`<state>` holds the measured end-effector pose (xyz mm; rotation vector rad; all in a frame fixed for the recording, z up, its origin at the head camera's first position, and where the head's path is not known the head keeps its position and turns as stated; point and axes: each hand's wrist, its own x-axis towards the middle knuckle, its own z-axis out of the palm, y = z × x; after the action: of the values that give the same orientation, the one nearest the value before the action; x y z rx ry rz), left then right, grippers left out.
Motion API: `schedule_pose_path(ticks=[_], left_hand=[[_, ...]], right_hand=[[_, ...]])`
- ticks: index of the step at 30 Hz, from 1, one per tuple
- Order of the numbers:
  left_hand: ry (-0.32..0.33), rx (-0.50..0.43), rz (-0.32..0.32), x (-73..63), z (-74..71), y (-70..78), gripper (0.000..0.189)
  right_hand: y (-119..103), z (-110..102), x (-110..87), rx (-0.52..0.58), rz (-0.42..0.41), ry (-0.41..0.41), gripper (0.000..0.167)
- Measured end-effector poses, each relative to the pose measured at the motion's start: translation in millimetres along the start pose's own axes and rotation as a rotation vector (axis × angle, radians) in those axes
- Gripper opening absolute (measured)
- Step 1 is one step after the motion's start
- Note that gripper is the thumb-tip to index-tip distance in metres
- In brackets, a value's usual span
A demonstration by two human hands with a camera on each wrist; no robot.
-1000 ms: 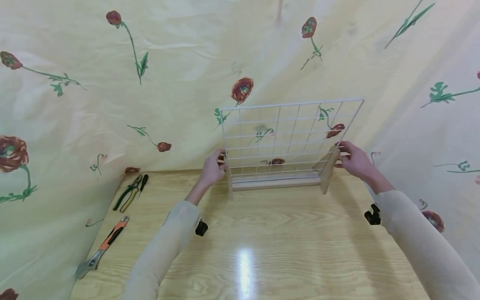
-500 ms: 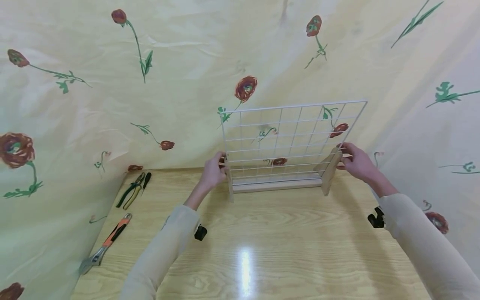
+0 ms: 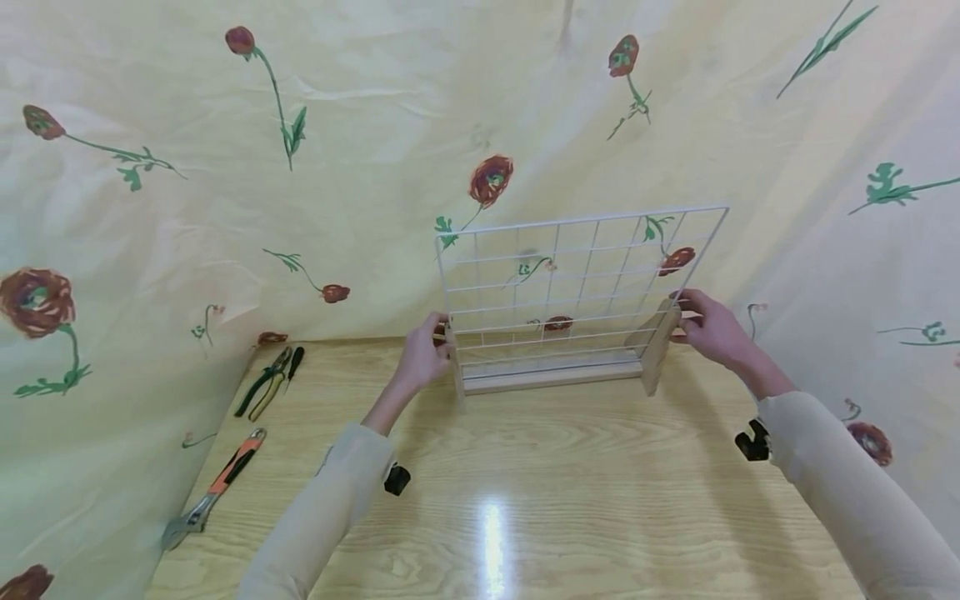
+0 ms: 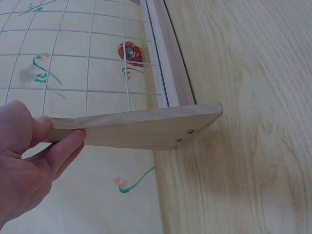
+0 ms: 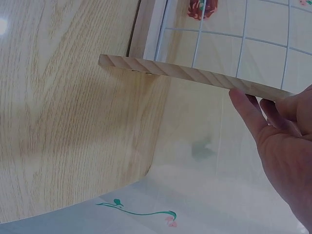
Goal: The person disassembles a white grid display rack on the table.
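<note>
A white wire grid (image 3: 582, 221) stands upright in a wooden frame by the back of the table. The frame has a light wood left side panel (image 4: 131, 129), a right side panel (image 3: 660, 346) and a low crossbar (image 3: 551, 380) between them. My left hand (image 3: 422, 354) pinches the left panel's upper end between thumb and fingers. At the opposite end, my right hand (image 3: 712, 329) holds the upper part of the right panel; its thumb is partly cut off in the right wrist view. Two screw heads (image 4: 190, 131) show low on the left panel's outer face.
On the table's left lie pliers (image 3: 272, 379), a small black-handled screwdriver (image 3: 296, 363) and an adjustable wrench (image 3: 217, 487) with an orange and black handle. Flower-printed sheeting (image 3: 360, 167) hangs behind and at both sides of the wood-grain table (image 3: 570, 483).
The frame's left end has shifted slightly toward me along with my left hand. The right end has moved very little, and both hands keep their hold.
</note>
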<state>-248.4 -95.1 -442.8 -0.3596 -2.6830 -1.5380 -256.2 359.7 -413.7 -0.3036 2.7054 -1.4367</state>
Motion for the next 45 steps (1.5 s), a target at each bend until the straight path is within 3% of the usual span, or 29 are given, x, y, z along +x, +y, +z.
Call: schedule_pose_path(ticks=[7, 16, 29, 45], left_hand=[[0.021, 0.01, -0.001, -7.9, -1.6, -1.3, 0.044], [0.041, 0.009, 0.058, -21.4, -5.1, -3.4, 0.046], [0.063, 0.035, 0.071, -35.8, -7.5, -3.3, 0.04], [0.083, 0.003, 0.085, -57.4, -9.3, -5.7, 0.041]], right_hand=[[0.4, 2.1, -1.1, 0.01, -0.014, -0.005, 0.046], [-1.9, 5.7, -8.2, 0.014, -0.017, -0.025, 0.045], [-2.5, 10.6, -12.4, -0.011, -0.03, -0.024, 0.048], [-8.2, 14.6, -19.2, -0.011, -0.015, -0.055, 0.051]])
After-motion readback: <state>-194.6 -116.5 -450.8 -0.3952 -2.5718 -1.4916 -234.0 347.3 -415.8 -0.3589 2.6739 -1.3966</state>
